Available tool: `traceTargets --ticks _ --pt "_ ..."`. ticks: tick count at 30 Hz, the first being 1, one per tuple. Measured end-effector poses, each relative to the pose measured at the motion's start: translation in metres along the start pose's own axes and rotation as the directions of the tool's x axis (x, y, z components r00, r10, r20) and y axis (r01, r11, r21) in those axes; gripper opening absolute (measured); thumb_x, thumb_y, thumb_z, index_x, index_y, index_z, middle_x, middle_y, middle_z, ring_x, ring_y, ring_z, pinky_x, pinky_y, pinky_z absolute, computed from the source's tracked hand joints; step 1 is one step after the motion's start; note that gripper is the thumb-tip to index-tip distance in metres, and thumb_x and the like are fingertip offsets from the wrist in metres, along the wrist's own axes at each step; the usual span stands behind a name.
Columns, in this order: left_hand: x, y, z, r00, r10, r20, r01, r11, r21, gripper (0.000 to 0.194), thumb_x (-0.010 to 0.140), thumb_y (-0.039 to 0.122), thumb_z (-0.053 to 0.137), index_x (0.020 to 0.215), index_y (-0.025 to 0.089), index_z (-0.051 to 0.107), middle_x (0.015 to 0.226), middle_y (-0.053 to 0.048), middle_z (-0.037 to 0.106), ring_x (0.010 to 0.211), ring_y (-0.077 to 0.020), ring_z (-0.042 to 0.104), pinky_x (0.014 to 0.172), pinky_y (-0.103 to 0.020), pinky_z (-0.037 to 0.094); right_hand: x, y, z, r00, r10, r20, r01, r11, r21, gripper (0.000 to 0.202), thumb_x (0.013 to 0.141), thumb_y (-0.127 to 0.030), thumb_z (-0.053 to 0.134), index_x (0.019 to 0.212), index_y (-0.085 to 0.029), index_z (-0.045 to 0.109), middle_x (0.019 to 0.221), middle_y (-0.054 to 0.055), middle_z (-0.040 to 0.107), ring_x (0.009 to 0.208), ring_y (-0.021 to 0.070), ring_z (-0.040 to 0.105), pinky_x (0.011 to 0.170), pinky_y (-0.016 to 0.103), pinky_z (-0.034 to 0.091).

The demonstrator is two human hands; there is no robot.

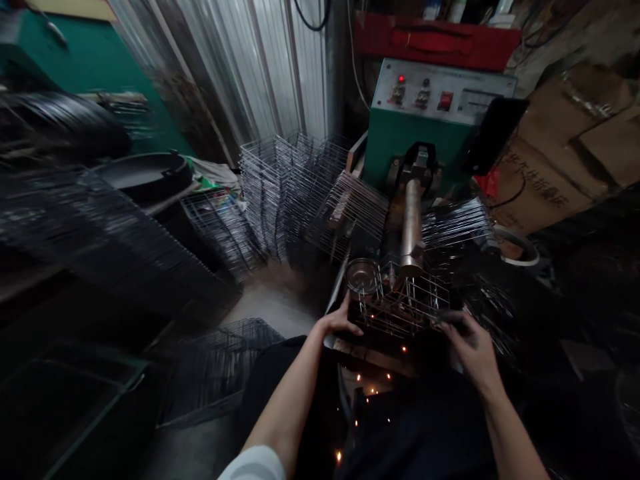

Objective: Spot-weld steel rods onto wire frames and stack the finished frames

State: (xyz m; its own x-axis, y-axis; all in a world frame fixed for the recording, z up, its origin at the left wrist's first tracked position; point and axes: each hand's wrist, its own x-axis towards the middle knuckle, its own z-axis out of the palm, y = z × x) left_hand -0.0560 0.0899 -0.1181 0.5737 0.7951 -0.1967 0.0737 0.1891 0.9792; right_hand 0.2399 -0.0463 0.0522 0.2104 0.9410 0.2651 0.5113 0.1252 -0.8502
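A small wire rack (425,300) sits under the round metal electrode arm (413,223) of a spot-welding machine (400,140), with orange sparks falling below it. My right hand (470,347) pinches the rack's right end between thumb and fingers. At the rack's left end is my left hand (340,321), its thumb and index finger spread apart; its other fingers are partly hidden. Just above that hand, a round metal dish (363,275) lies beside the electrode. Dimness hides where the rack's wires meet the lower electrode.
Stacked wire panels (265,193) stand left of the machine, and more wire pieces (457,223) lie to its right. A wire basket (225,373) is on the floor by my left leg. Cardboard boxes (550,160) lean at the right. A phone (495,133) is mounted before the control panel.
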Motion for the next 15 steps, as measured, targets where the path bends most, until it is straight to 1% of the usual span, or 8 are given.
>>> traceTargets --ticks 1,2,3,5,7,9,12,15 --pt "0.002 -0.016 0.008 0.998 -0.049 0.047 0.056 0.983 -0.175 0.158 0.044 0.027 0.094 0.152 0.040 -0.021 0.167 -0.016 0.000 0.145 -0.0418 0.033 0.106 -0.057 0.044 -0.008 0.003 -0.003 0.998 0.059 -0.014 -0.058 0.996 0.062 0.026 0.086 -0.046 0.068 0.092 -0.020 0.068 0.095 0.008 0.072 0.090 0.0235 0.067 0.082 0.035 0.053" --pt "0.004 -0.028 0.017 0.996 -0.058 0.075 0.078 0.950 -0.302 0.153 0.048 0.023 0.091 0.151 0.045 -0.019 0.168 -0.012 0.000 0.142 -0.0398 0.040 0.101 -0.053 0.049 -0.016 0.005 -0.004 0.992 0.120 -0.025 -0.116 0.986 0.118 0.027 0.085 -0.046 0.070 0.092 -0.020 0.068 0.096 0.009 0.073 0.089 0.0234 0.068 0.080 0.035 0.054" --pt "0.007 -0.036 0.026 0.995 -0.049 0.088 0.079 0.917 -0.391 0.148 0.050 0.020 0.089 0.150 0.050 -0.015 0.168 -0.009 0.001 0.138 -0.0369 0.045 0.096 -0.047 0.053 -0.023 0.007 -0.006 0.983 0.179 -0.029 -0.172 0.971 0.166 0.028 0.084 -0.046 0.071 0.093 -0.020 0.068 0.098 0.009 0.073 0.086 0.0231 0.069 0.077 0.034 0.055" --pt "0.013 -0.045 0.039 0.996 0.018 0.083 0.026 0.864 -0.502 0.139 0.053 0.016 0.085 0.150 0.056 -0.005 0.168 -0.005 0.004 0.133 -0.0316 0.051 0.088 -0.036 0.056 -0.037 0.007 -0.009 0.959 0.281 -0.018 -0.269 0.934 0.237 0.033 0.081 -0.047 0.075 0.098 -0.020 0.066 0.102 0.010 0.074 0.081 0.0222 0.070 0.071 0.033 0.057" --pt "0.017 -0.046 0.044 0.993 0.081 0.086 -0.018 0.822 -0.569 0.136 0.052 0.012 0.084 0.149 0.058 0.002 0.167 -0.004 0.011 0.130 -0.0287 0.054 0.080 -0.028 0.056 -0.048 0.006 -0.014 0.941 0.338 -0.003 -0.325 0.908 0.265 0.038 0.078 -0.048 0.078 0.100 -0.020 0.064 0.100 0.010 0.074 0.076 0.0215 0.070 0.066 0.032 0.057" --pt "0.017 -0.044 0.045 0.989 0.112 0.093 -0.034 0.801 -0.598 0.133 0.051 0.011 0.084 0.149 0.058 0.007 0.165 -0.005 0.018 0.127 -0.0277 0.056 0.076 -0.026 0.056 -0.055 0.003 -0.020 0.933 0.360 0.011 -0.349 0.896 0.273 0.041 0.078 -0.048 0.078 0.102 -0.020 0.063 0.093 0.010 0.074 0.072 0.0203 0.068 0.063 0.031 0.055" --pt "0.012 -0.037 0.044 0.993 0.093 0.078 -0.029 0.806 -0.591 0.131 0.049 0.014 0.086 0.148 0.056 0.011 0.162 -0.005 0.025 0.125 -0.0278 0.058 0.079 -0.030 0.057 -0.060 -0.004 -0.022 0.931 0.364 0.018 -0.351 0.882 0.316 0.043 0.080 -0.049 0.077 0.106 -0.020 0.060 0.085 0.008 0.073 0.065 0.0174 0.063 0.057 0.028 0.052" --pt "0.002 -0.029 0.043 0.998 0.044 -0.039 -0.058 0.850 -0.523 0.124 0.049 0.022 0.088 0.147 0.052 0.018 0.162 -0.006 0.025 0.127 -0.0292 0.056 0.088 -0.040 0.056 -0.062 -0.012 -0.016 0.920 0.393 0.018 -0.376 0.865 0.333 0.048 0.079 -0.050 0.077 0.112 -0.021 0.057 0.075 0.004 0.070 0.053 0.0137 0.056 0.047 0.025 0.046"
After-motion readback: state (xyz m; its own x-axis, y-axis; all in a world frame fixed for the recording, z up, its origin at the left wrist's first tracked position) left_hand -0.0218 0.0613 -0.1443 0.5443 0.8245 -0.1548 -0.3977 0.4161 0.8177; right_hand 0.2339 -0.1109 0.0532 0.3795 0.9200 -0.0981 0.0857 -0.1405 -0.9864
